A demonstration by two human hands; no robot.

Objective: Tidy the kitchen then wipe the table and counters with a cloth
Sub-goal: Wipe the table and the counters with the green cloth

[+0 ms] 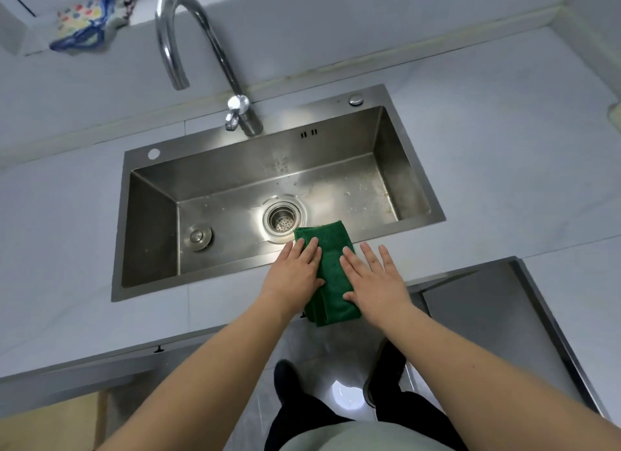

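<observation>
Cloth (331, 269), green and folded, is draped over the front lip of the sink (420, 168) with left hand (295, 272) and right hand (373, 279) both flat, fingers straight, pressing on it, so I reckon it could slide off into the basin or down off the bench (504, 148) edge once that pressure eases.

The folded cloth (331, 266) was deep green. The sink (215, 178) and its curved tap (188, 37) were brushed silver steel, the basin floor flecked with pale specks at the right. The bench (504, 148) was pale grey. At far left, a crumpled rag (89, 22) was white with red, blue and yellow spots and blue edging. The shoes (285, 380) were black.
</observation>
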